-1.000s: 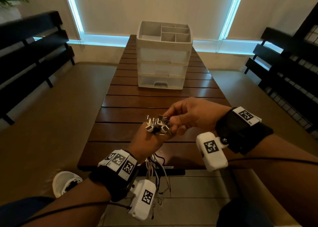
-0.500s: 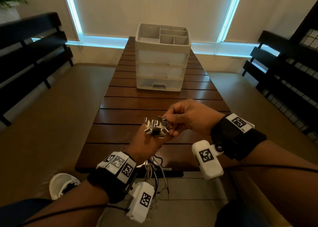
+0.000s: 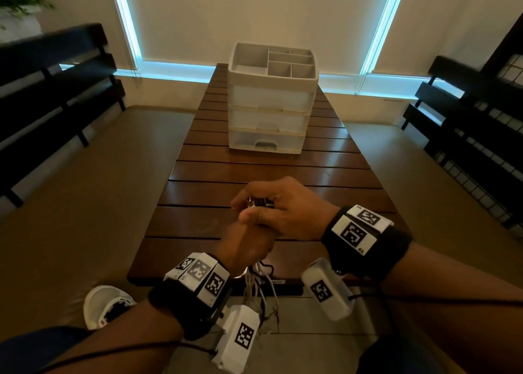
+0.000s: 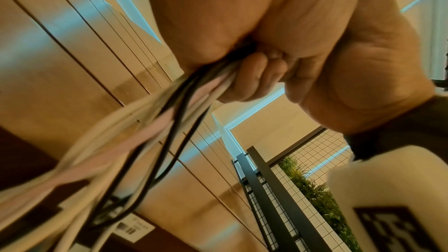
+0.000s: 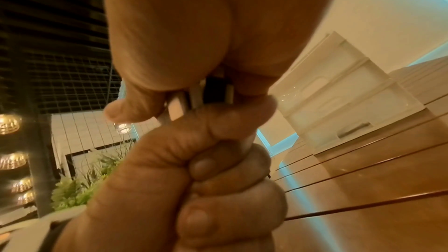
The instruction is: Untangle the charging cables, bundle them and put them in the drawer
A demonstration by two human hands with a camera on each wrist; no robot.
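The left hand (image 3: 244, 246) is clenched in a fist around the bundle of charging cables (image 4: 155, 122), held above the near end of the slatted wooden table (image 3: 339, 172). In the left wrist view, white, pinkish and black cables leave the bottom of the fist together and hang down in loose strands past the near table edge. The same strands show in the head view below the left wrist, in front of the table edge.

The right hand (image 3: 285, 209) sits directly on top of the left fist, touching it. Its fingers and thumb are curled over the connector plugs (image 5: 206, 93) that protrude from the top of the left fist. In the right wrist view, several plug ends, white and dark, stand side by side between the right thumb and fingers, just above the left index finger. In the head view, only a small part of the plugs is visible between the right fingers.

The drawer unit (image 3: 271, 101) stands on the far half of the table, well apart from both hands. It is white, with three stacked drawers, all closed, and an open divided tray on top. Dark benches stand to the left and right of the table. A white shoe (image 3: 107, 305) is at the near left, on the floor.
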